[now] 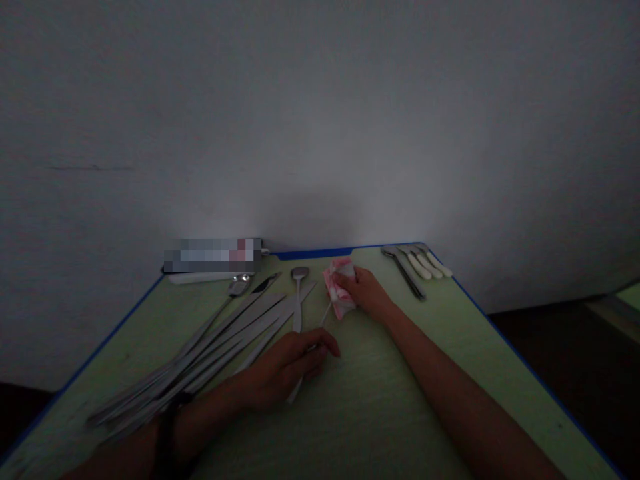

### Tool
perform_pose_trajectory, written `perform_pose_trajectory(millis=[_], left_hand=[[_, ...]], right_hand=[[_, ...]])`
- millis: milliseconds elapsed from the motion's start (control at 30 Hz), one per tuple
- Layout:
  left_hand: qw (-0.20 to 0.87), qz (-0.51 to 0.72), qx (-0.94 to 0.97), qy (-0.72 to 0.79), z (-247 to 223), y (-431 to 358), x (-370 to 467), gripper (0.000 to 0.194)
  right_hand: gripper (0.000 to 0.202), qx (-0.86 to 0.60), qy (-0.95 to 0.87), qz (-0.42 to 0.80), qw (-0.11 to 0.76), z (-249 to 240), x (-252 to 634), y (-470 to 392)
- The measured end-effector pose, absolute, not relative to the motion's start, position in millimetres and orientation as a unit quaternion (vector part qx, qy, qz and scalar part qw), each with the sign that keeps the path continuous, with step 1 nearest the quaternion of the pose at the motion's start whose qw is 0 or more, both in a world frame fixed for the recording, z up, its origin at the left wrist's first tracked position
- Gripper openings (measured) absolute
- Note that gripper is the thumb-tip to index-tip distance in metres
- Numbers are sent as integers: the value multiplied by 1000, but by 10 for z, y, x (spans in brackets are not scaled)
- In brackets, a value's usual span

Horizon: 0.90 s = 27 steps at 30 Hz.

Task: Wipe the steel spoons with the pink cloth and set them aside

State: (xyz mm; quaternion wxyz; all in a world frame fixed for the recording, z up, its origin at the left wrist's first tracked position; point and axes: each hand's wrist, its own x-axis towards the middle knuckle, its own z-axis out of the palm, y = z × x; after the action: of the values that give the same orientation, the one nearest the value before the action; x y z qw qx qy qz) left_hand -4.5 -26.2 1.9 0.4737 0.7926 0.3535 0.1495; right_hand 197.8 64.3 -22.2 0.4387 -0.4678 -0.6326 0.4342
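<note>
My left hand is closed around the slim handle of a piece of metal cutlery. The far end of this piece runs into a crumpled pink and white cloth, which hides its head. My right hand grips the cloth around that end, thumb on top. Just left of the cloth, a long-handled metal spoon lies on the table. Beyond my left wrist, several long table knives are spread in a loose pile, with another spoon among them.
On the green, blue-edged table, several white-handled pieces of cutlery and dark metal cutlery lie at the back right. A flat box, its face blurred out, stands at the back left. Behind the table rises a pale wall.
</note>
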Motion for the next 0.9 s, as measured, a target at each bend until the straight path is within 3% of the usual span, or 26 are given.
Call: perform_pose_trajectory(millis=[167, 300, 467, 733, 900], left_hand=[[410, 141, 824, 366, 43, -271, -23, 26], [399, 151, 819, 382, 41, -260, -5, 30], [391, 156, 839, 344, 105, -282, -16, 29], [351, 161, 867, 313, 53, -291, -3, 29], [345, 181, 858, 334, -38, -258, 3, 26]], right_hand=[[35, -429, -583, 502, 473, -267, 1966, 638], [34, -370, -423, 604, 565, -314, 1919, 669], [26, -319, -250, 624, 668, -267, 1921, 719], [26, -307, -258, 661, 634, -162, 1790, 576], [34, -399, -331, 638, 570, -255, 1455, 377]])
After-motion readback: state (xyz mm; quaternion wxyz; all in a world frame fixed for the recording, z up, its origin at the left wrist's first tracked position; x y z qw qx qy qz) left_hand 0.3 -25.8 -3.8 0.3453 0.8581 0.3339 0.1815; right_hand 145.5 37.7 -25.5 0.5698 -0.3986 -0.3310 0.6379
